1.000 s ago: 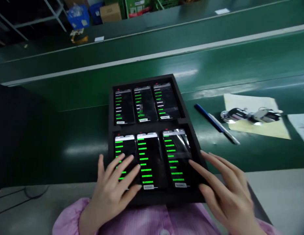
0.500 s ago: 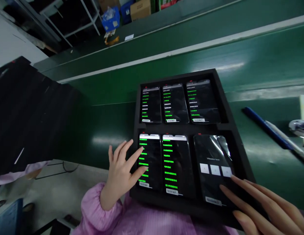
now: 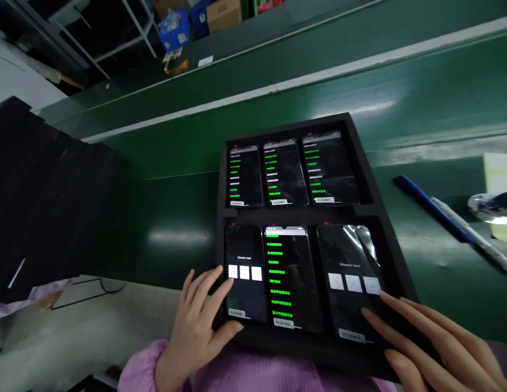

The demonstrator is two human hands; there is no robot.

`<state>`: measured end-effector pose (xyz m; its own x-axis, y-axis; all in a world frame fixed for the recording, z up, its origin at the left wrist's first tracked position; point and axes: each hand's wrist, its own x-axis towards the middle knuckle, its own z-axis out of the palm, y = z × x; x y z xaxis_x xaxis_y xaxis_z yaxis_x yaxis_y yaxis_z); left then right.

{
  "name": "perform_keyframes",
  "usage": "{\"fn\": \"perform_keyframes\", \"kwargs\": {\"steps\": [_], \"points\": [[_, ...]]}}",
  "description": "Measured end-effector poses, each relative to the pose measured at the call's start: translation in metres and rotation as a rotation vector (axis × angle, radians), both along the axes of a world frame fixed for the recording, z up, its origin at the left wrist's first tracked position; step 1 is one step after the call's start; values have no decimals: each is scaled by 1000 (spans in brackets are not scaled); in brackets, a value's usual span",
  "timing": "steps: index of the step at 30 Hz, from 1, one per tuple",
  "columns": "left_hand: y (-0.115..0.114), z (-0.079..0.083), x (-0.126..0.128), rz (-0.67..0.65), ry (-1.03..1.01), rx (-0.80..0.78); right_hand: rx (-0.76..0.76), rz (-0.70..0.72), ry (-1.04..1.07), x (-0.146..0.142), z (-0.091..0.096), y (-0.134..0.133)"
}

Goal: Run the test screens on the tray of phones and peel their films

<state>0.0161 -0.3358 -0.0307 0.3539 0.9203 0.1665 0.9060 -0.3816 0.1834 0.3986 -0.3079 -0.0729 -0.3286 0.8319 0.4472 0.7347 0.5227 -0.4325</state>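
Left hand: my left hand (image 3: pixel 196 316) is open, fingers spread and loosely straight, gripping nothing. It lies over the near-left corner of the tray (image 3: pixel 294 213).
Left fingertips: my forefinger reaches the left edge of the near-left phone (image 3: pixel 244 245), just beside the leftmost of three white squares on its screen. My thumb lies along the phone's near end. I cannot tell whether the forefinger presses the glass.
Right hand: my right hand (image 3: pixel 433 343) is also open and flat, fingers long and slightly apart, holding nothing.
Right fingertips: they lie on the near right part of the near-right phone (image 3: pixel 345 256), one tip just beside the rightmost of its three white squares.
Near-right phone: dark screen with a shiny film (image 3: pixel 361 239) lifting at its far right corner.
Near-middle phone: the near-middle phone (image 3: pixel 292 277) lies between the other two, showing a list of green lines. Neither hand touches it.
Far row: three more phones (image 3: pixel 283 171) lie side by side in the far compartment, each with green lines, well apart from my hands.
Tray: black foam, on the green belt (image 3: pixel 278 125), its near edge against my pink sleeve (image 3: pixel 139 370).
Right of tray: a blue pen (image 3: pixel 433 209) lies slantwise on the belt; farther right is a metal piece (image 3: pixel 492 204) on pale paper (image 3: pixel 498 171).
Left of tray: a black foam stack (image 3: pixel 44 201).
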Motion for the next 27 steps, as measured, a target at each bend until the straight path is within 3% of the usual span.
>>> {"fn": "perform_keyframes", "kwargs": {"steps": [18,27], "points": [[-15,-10,-6,-48,87,-19,41,18,-59,4,2,4],[-13,-10,-6,-53,55,-18,92,52,-134,-2,16,11]]}}
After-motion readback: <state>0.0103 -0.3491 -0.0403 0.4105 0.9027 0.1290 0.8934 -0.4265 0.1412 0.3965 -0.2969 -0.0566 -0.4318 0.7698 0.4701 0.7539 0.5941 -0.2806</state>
